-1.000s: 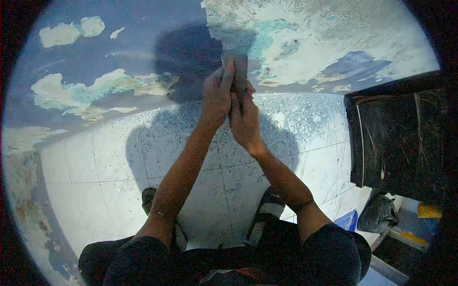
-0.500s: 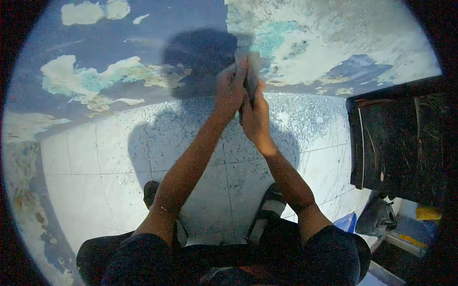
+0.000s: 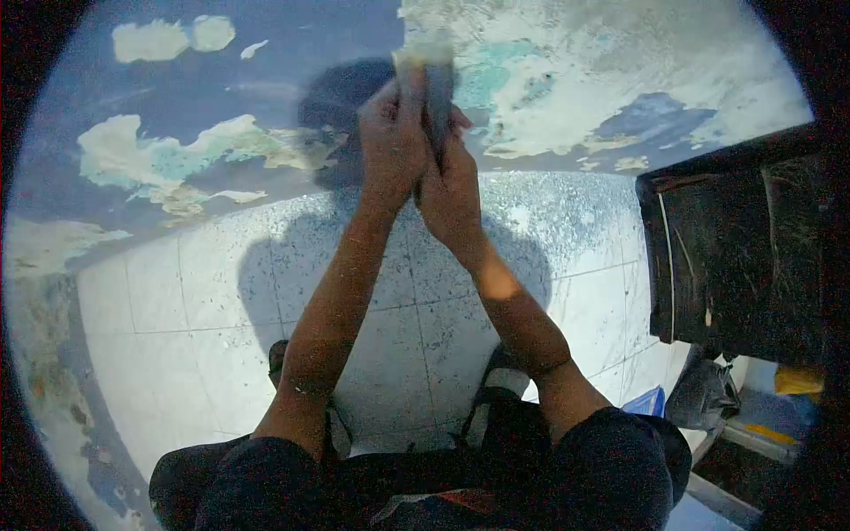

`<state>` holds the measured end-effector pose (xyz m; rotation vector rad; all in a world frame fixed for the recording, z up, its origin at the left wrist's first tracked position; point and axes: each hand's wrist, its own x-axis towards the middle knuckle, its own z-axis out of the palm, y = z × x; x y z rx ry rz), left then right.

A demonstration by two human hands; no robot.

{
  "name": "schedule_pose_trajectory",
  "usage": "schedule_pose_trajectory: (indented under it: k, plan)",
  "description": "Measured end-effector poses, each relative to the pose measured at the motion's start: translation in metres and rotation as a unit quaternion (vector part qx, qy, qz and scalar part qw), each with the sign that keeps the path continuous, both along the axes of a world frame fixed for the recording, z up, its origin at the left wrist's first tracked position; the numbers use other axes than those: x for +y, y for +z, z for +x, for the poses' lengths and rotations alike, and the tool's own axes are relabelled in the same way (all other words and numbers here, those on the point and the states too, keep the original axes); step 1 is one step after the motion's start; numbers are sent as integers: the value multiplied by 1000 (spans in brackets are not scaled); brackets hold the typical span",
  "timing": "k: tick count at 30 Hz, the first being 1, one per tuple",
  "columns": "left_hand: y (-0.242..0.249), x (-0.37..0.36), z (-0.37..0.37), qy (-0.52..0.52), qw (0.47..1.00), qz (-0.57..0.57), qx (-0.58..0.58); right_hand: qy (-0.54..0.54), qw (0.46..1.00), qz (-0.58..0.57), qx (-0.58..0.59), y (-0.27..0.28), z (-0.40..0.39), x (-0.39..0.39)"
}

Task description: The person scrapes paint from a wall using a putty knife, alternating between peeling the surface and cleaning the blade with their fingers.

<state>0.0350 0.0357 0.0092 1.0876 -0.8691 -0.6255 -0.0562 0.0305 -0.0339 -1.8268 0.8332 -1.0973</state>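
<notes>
A scraper (image 3: 437, 106) with a flat grey blade meets the wall (image 3: 549, 53) at the border between blue paint and bare, pale patches; its edge is blurred. My left hand (image 3: 390, 150) is closed on it, with fingers stretched up along the blade. Lower down, my right hand (image 3: 452, 196) wraps round its handle, which is mostly hidden by the fingers. Both hands are pressed close together.
Small paint flakes litter the tiled floor (image 3: 221, 292) below the wall. At right stands a dark, worn wooden piece (image 3: 735, 257), with a dark plastic bag (image 3: 701, 394) and a blue object (image 3: 646, 402) beneath it. My feet are on the tiles.
Both hands have moved up and left with the scraper, which now reaches higher on the wall. The grip stays the same.
</notes>
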Motion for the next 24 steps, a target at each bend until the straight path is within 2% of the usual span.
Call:
schedule_pose_trajectory:
  k: [1, 2, 3, 4, 5, 7, 9, 11, 12, 14, 16, 17, 18, 20, 22, 24]
  plan:
    - [-14, -1, 0, -19, 999, -5, -32, 2, 997, 79, 16, -12, -3, 4]
    - [-25, 0, -1, -38, 997, -8, -64, 6, 997, 81, 18, -21, -7, 9]
    - [-34, 1, -4, -35, 997, -6, -62, 0, 989, 148, -14, -29, -12, 15]
    - [-41, 3, -7, -50, 997, 47, -45, -8, 976, 214, -46, -37, -18, 18]
    - [-46, 3, -10, -65, 993, 97, -30, -9, 976, 214, -46, -50, -22, 17]
    - [-54, 3, -11, -73, 992, 95, -44, 0, 988, 151, -35, -64, -28, 11]
    - [-58, 0, -14, -80, 991, 91, -58, 3, 989, 146, -15, -64, -33, 5]
    - [-58, -3, -18, -36, 996, -27, -77, 6, 990, 141, 6, -57, -35, 1]
    - [-63, -6, -17, -36, 996, -27, -76, -1, 994, 109, 24, -55, -35, 1]
    - [-71, -11, -12, 43, 982, 16, -185, -7, 996, 82, 43, -43, -31, 1]
    - [-58, -5, -14, 12, 991, 10, -136, -22, 986, 156, 57, -23, -28, 4]
    - [-49, -4, -14, -18, 996, -4, -90, -23, 986, 158, 57, -20, -28, 6]
    - [-46, -4, -11, -17, 996, -5, -93, -26, 989, 140, 37, -18, -26, 6]
    - [-42, 0, -9, -80, 990, 88, -81, -31, 991, 127, 19, -11, -26, 10]
    - [-27, 6, -10, -100, 988, 114, -34, -13, 988, 134, 77, -3, -30, 11]
    - [-26, 7, -12, -122, 984, 124, 35, -11, 986, 154, 68, -2, -31, 12]
